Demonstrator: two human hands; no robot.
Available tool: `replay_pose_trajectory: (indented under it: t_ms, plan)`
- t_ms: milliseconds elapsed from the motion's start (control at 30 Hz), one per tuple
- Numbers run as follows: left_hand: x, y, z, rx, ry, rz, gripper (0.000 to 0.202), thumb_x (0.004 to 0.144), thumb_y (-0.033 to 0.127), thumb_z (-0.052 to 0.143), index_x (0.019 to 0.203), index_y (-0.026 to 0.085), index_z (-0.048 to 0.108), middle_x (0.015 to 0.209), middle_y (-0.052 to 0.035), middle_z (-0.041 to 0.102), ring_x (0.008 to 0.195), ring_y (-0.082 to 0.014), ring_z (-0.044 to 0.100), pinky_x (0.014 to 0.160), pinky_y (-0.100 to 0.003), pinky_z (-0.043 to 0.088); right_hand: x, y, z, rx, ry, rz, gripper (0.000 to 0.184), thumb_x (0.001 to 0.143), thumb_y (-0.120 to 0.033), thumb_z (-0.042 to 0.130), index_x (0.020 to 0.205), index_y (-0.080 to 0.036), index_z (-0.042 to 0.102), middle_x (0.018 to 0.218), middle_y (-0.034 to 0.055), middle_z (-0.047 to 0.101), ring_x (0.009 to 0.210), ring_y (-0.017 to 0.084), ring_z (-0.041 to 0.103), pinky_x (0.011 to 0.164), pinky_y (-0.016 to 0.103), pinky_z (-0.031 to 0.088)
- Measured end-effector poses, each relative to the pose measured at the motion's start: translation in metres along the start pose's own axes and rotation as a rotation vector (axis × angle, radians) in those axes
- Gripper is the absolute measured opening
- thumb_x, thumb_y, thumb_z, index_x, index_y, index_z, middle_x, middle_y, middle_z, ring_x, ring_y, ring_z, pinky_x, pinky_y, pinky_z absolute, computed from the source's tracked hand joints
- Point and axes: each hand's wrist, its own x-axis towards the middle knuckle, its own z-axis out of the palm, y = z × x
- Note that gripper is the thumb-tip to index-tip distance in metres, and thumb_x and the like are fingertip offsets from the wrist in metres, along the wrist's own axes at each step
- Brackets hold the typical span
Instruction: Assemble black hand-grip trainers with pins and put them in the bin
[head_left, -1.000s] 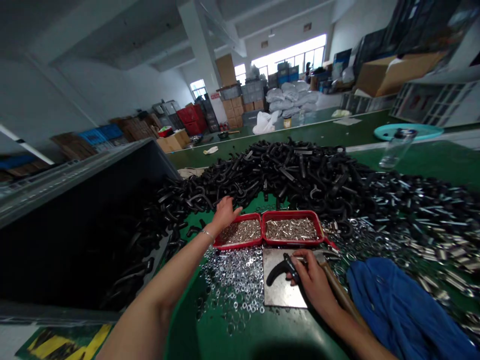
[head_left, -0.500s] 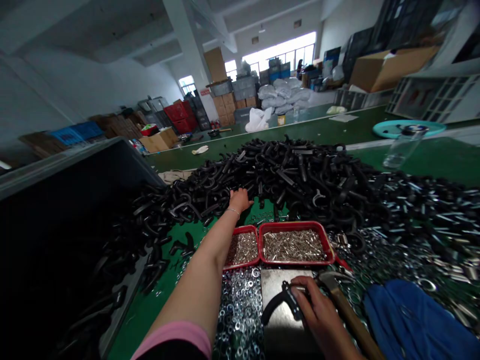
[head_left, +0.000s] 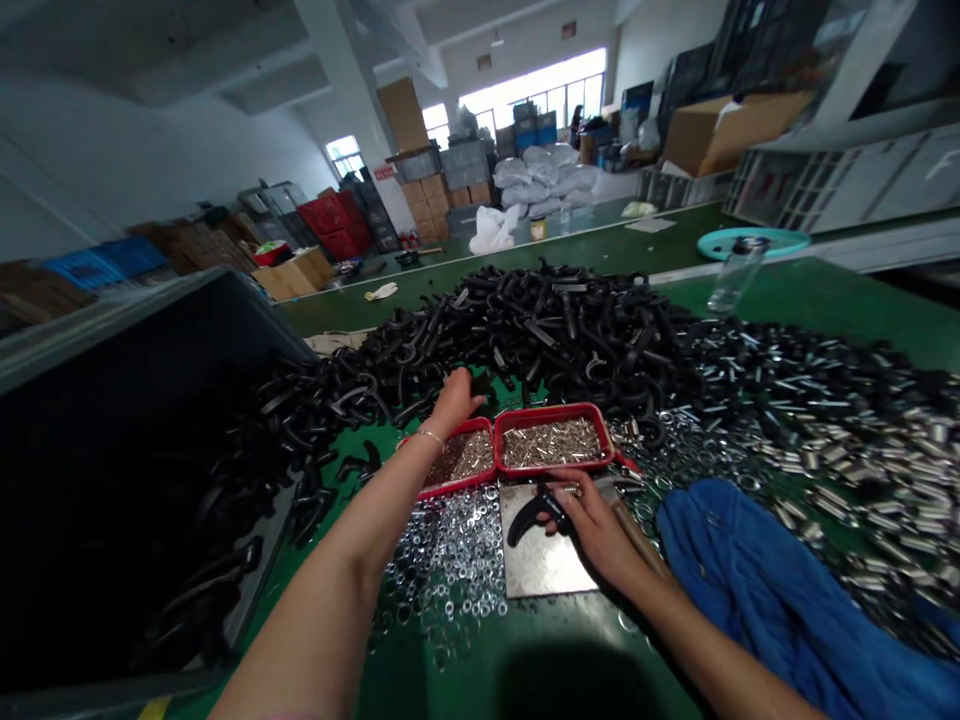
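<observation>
Black J-hook [head_left: 529,520] flat on steel plate [head_left: 544,565], upper end held in closed fingers of right hand [head_left: 592,525]; firm pinch keeps hook steady. Left hand [head_left: 457,400] at black hook pile [head_left: 525,330], fingers curved, grip unclear.

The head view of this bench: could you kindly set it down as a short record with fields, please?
Left hand: at the edge of the pile of black hook bolts, touching them
Right hand: gripping a black hook bolt over a steel plate
Beside hands: wooden hammer handle, two red trays of small metal parts, loose steel washers
Rest: blue cloth, large black bin, glass bottle
</observation>
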Motion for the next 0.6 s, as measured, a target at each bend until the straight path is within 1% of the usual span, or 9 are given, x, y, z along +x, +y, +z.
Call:
replay_pose_trajectory:
  t_ms: [100, 167, 267, 333, 367, 400, 467, 533, 600]
  plan:
    - [-0.01, -0.001, -0.004, -0.039, 0.056, -0.021, 0.037, 0.095, 0.041, 0.055, 0.116, 0.011, 0.058, 0.115, -0.0181, 0.061, 0.114, -0.0288, 0.057, 0.097, -0.04, 0.044, 0.001, -0.006, -0.001, 0.138, -0.039, 0.063, 0.045, 0.091, -0.051, 0.058, 0.125, -0.024, 0.045, 0.107, 0.0071, 0.071, 0.077, 0.018, 0.07, 0.066, 0.032, 0.055]
    - [-0.015, -0.001, -0.009, -0.043, 0.096, -0.051, 0.035, 0.096, 0.043, 0.051, 0.109, 0.013, 0.062, 0.113, -0.018, 0.061, 0.114, -0.0322, 0.055, 0.098, -0.046, 0.044, 0.0, -0.009, -0.003, 0.19, -0.054, 0.103, 0.046, 0.089, -0.05, 0.064, 0.124, -0.024, 0.049, 0.103, 0.0057, 0.072, 0.074, 0.017, 0.068, 0.067, 0.031, 0.054]
    - [-0.021, -0.002, -0.023, -0.111, 0.333, -0.1, 0.031, 0.093, 0.042, 0.057, 0.108, 0.015, 0.065, 0.12, -0.0178, 0.058, 0.12, -0.0353, 0.05, 0.102, -0.052, 0.04, -0.002, -0.012, -0.007, 0.261, -0.091, 0.188, 0.04, 0.086, -0.048, 0.069, 0.113, -0.021, 0.059, 0.098, 0.0062, 0.073, 0.074, 0.015, 0.067, 0.065, 0.027, 0.05]
    - [-0.03, -0.001, -0.036, -0.28, 0.5, -0.086, 0.026, 0.09, 0.036, 0.062, 0.106, 0.016, 0.066, 0.118, -0.0153, 0.058, 0.115, -0.0307, 0.054, 0.102, -0.048, 0.042, -0.003, -0.013, -0.011, 0.33, -0.123, 0.253, 0.038, 0.086, -0.047, 0.07, 0.108, -0.017, 0.064, 0.091, 0.007, 0.073, 0.075, 0.015, 0.066, 0.063, 0.025, 0.049]
    - [-0.038, 0.0, -0.042, -0.408, 0.544, -0.067, 0.025, 0.088, 0.033, 0.064, 0.105, 0.016, 0.067, 0.115, -0.0134, 0.059, 0.11, -0.0274, 0.057, 0.1, -0.045, 0.045, -0.003, -0.014, -0.014, 0.369, -0.131, 0.278, 0.037, 0.086, -0.047, 0.07, 0.107, -0.016, 0.066, 0.087, 0.0069, 0.073, 0.074, 0.015, 0.066, 0.063, 0.025, 0.049]
    - [-0.049, 0.003, -0.048, -0.555, 0.548, -0.043, 0.024, 0.087, 0.032, 0.065, 0.105, 0.016, 0.067, 0.114, -0.0117, 0.059, 0.105, -0.0244, 0.06, 0.098, -0.042, 0.048, -0.003, -0.015, -0.017, 0.407, -0.133, 0.298, 0.037, 0.087, -0.046, 0.071, 0.107, -0.015, 0.067, 0.084, 0.0064, 0.072, 0.073, 0.015, 0.066, 0.065, 0.025, 0.05]
    - [-0.081, 0.011, -0.055, -0.881, 0.486, 0.0, 0.029, 0.084, 0.035, 0.068, 0.108, 0.019, 0.067, 0.116, -0.0091, 0.06, 0.099, -0.0208, 0.063, 0.094, -0.04, 0.052, -0.004, -0.017, -0.021, 0.46, -0.139, 0.327, 0.036, 0.086, -0.047, 0.071, 0.103, -0.014, 0.068, 0.08, 0.0053, 0.071, 0.07, 0.014, 0.065, 0.067, 0.027, 0.051]
    - [-0.125, 0.024, -0.055, -1.2, 0.329, 0.034, 0.037, 0.082, 0.041, 0.072, 0.113, 0.022, 0.066, 0.125, -0.0085, 0.06, 0.104, -0.0212, 0.064, 0.096, -0.041, 0.052, -0.004, -0.017, -0.024, 0.469, -0.156, 0.344, 0.035, 0.086, -0.048, 0.071, 0.096, -0.014, 0.068, 0.076, 0.0045, 0.069, 0.067, 0.013, 0.064, 0.066, 0.027, 0.051]
    - [-0.172, 0.04, -0.047, -1.495, 0.13, -0.033, 0.04, 0.085, 0.05, 0.067, 0.111, 0.02, 0.066, 0.126, -0.011, 0.062, 0.108, -0.0228, 0.065, 0.099, -0.043, 0.051, -0.005, -0.017, -0.024, 0.439, -0.188, 0.344, 0.036, 0.086, -0.05, 0.07, 0.09, -0.015, 0.067, 0.073, 0.0043, 0.069, 0.065, 0.014, 0.063, 0.064, 0.028, 0.051]
